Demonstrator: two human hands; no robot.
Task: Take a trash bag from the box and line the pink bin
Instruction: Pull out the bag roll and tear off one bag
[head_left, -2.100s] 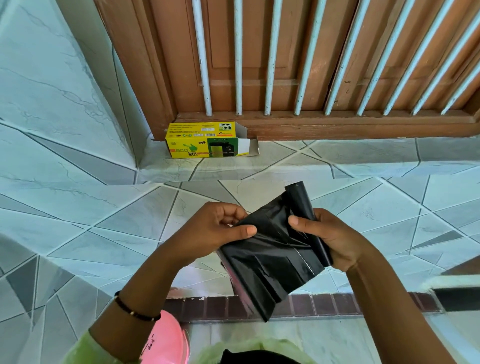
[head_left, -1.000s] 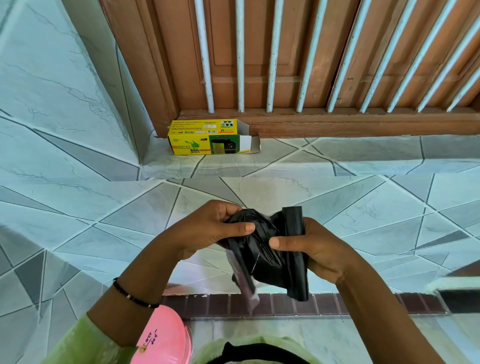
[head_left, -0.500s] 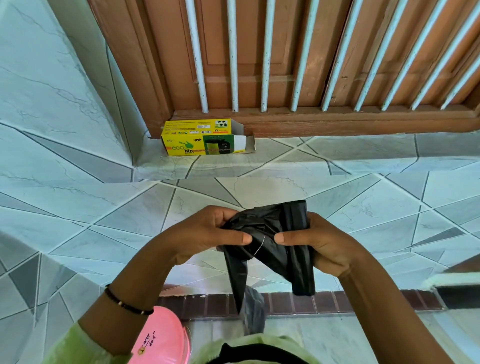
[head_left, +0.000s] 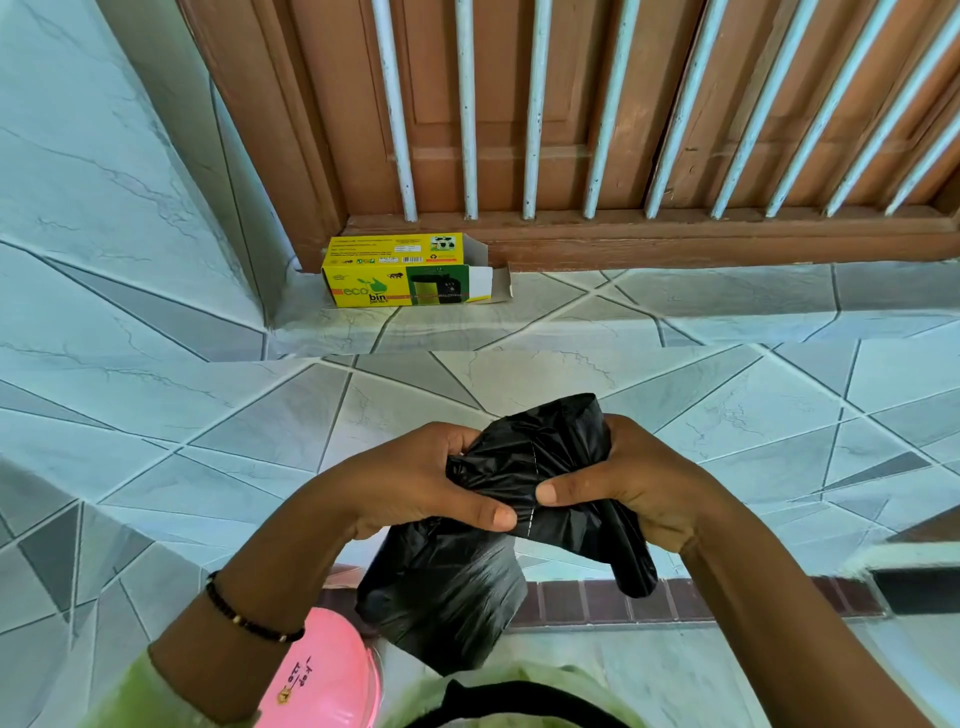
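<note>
Both hands hold a black trash bag roll (head_left: 535, 467) in front of me, above the tiled floor. My left hand (head_left: 415, 483) grips the part that hangs down as a loose bag (head_left: 447, 597). My right hand (head_left: 634, 483) grips the rolled remainder. A dotted perforation line shows between my two thumbs. The yellow bag box (head_left: 400, 278) lies on the tiled step by the wooden door, its right flap open. A piece of the pink bin (head_left: 327, 680) shows at the bottom, under my left forearm.
A wooden door frame (head_left: 675, 244) with white bars stands behind the step. A tiled wall (head_left: 104, 182) rises on the left. A brown brick strip (head_left: 701, 597) crosses the floor below my hands.
The flat, partly unrolled bag got bunched between my hands. One bag now hangs lower from my left hand, and my thumbs have closed in on the perforation line.
</note>
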